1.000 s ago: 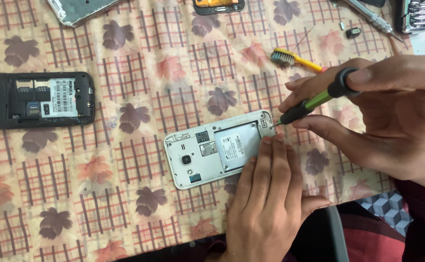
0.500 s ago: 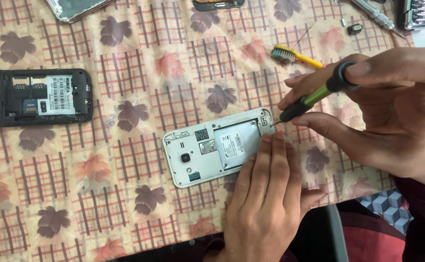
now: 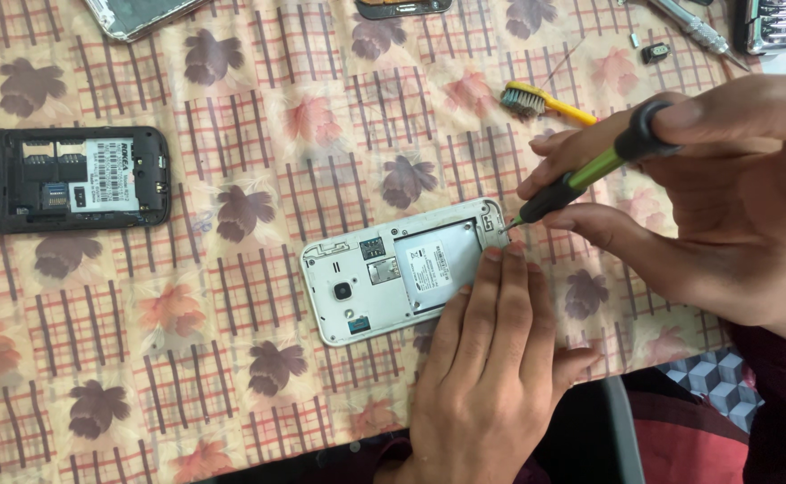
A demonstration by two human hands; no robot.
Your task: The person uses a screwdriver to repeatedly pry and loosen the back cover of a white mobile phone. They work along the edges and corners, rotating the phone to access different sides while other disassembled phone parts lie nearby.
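White phone [image 3: 393,282], back cover off, lies flat mid-bench. Left hand [image 3: 491,376] presses flat on its lower right edge. Right hand [image 3: 716,197] grips a green-black screwdriver [image 3: 581,179], tip at the phone's right corner. Phone likely light, rigid, fragile; best steadied by its edges.

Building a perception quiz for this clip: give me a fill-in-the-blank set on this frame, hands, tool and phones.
1. The right hand holds a screwdriver with a black and ____ handle.
2. The left hand presses flat on the ____ phone with its back cover off.
3. A second opened phone, coloured ____, lies far left on the tablecloth.
4. The small brush has a ____ handle.

Missing words: green; white; black; yellow
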